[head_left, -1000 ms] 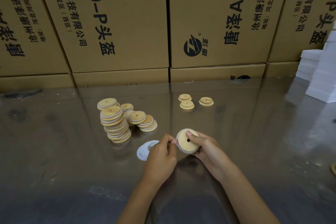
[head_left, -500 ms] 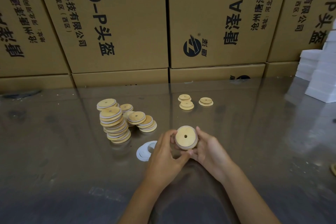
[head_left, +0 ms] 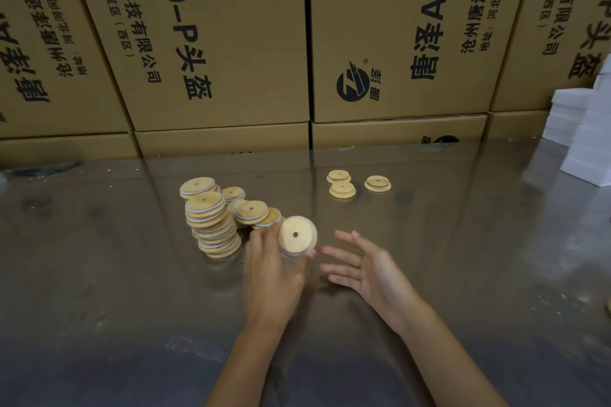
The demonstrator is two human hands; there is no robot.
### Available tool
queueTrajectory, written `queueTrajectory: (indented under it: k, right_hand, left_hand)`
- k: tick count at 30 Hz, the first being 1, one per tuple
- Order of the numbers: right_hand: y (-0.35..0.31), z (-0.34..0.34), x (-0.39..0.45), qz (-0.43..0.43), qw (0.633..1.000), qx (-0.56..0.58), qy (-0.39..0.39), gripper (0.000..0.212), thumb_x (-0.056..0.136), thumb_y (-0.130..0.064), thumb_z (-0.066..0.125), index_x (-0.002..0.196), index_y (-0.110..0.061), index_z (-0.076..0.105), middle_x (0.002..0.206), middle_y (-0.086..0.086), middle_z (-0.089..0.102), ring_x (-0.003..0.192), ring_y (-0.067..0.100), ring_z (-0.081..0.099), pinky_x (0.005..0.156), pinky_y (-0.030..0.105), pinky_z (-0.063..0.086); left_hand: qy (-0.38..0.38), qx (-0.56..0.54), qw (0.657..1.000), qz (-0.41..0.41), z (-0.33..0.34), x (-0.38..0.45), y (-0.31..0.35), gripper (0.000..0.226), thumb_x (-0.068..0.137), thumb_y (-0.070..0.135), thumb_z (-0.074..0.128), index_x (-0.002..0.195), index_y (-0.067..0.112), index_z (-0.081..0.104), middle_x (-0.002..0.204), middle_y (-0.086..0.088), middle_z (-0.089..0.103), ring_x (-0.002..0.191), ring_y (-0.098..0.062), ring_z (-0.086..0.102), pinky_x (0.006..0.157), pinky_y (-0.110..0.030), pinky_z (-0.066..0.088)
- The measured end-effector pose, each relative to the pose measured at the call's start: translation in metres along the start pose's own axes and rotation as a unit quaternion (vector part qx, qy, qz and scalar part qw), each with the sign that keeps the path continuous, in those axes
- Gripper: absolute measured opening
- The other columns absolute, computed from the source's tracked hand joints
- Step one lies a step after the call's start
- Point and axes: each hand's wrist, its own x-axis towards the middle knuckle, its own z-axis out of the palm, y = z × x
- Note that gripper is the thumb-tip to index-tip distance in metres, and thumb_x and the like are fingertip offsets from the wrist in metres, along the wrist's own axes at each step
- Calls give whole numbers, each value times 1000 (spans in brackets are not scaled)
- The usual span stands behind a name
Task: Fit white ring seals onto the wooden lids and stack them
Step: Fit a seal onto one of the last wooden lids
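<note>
My left hand (head_left: 272, 269) holds a round wooden lid (head_left: 297, 235) with a centre hole, tilted up on edge, its fingers and thumb round the rim. To its right my right hand (head_left: 363, 269) is open, palm up and fingers spread, holding nothing. Just left of the held lid lean stacks of finished lids (head_left: 213, 225) with white seal edges showing. Three bare wooden lids (head_left: 342, 189) lie farther back on the table. The loose white rings are hidden behind my left hand.
The glossy metal table (head_left: 463, 258) runs back to a wall of printed cardboard boxes (head_left: 215, 43). White boxes (head_left: 588, 135) are stacked at the right edge.
My right hand has let go of the lid and opened. My left hand alone now carries the lid, moved up and left toward the stacks, covering the white rings.
</note>
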Motion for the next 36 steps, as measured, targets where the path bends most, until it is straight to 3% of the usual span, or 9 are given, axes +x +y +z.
queueTrajectory:
  k: [3,7,11,14,18,25,31,33,36]
  right_hand:
    - [-1,-2,0,-1,1000,15,4,42,106,-35,35,135,-12,53,115,15,73,94,31,73,82,35,55]
    - [-2,-2,-3,2,1000,8,1,41,106,-36,35,131,-11,55,112,16,74,92,30,73,79,33,56]
    - [-3,-1,-3,8,1000,9,4,42,106,-36,35,131,-9,55,113,19,73,93,32,71,82,35,55]
    - [-3,-1,-3,12,1000,6,4,43,105,-36,35,130,-8,56,112,20,73,92,32,71,84,36,54]
    - [-3,-1,-2,15,1000,5,4,43,105,-37,35,130,-9,56,112,19,73,90,30,72,85,36,53]
    - [-2,-2,-1,16,1000,2,3,43,105,-37,35,128,-8,57,110,19,74,86,28,73,83,35,55]
    - [-2,-1,-2,15,1000,1,2,43,105,-37,35,126,-7,57,109,20,74,85,27,73,80,33,56]
    - [-2,-1,-2,16,1000,2,3,43,105,-36,35,126,-6,58,108,20,74,84,27,74,79,33,56]
    - [-2,0,-3,17,1000,1,3,43,105,-36,35,125,-6,58,109,20,74,83,26,73,79,32,56]
  left_hand:
    - [26,63,997,-32,-7,4,-9,60,74,27,80,127,15,56,113,-5,53,113,-28,49,92,-43,43]
    - [26,41,996,-77,-12,7,-18,54,81,11,72,131,10,51,122,-10,51,119,-30,43,99,-41,38]
    - [21,49,996,-78,-13,8,-20,22,84,6,64,103,11,56,105,-3,50,104,-28,51,86,-40,43]
    - [-1,36,996,-76,-11,8,-21,12,84,3,59,94,10,59,96,-4,57,92,-26,58,78,-40,47]
    - [-21,38,997,-71,-8,8,-25,16,85,3,57,98,8,64,104,-2,61,101,-23,58,81,-29,42]
    - [-90,105,989,-44,-5,7,-26,38,88,12,59,126,8,61,137,-4,55,127,-27,48,102,-39,37]
    - [-72,79,993,-44,-13,8,-19,26,77,1,59,88,22,68,101,6,48,93,-20,56,88,-43,46]
    - [-79,85,992,-45,-13,8,-18,25,77,1,59,78,23,71,100,5,46,93,-19,55,88,-42,45]
    - [-81,87,992,-43,-11,8,-20,27,79,2,59,81,24,74,101,5,44,98,-17,54,90,-41,44]
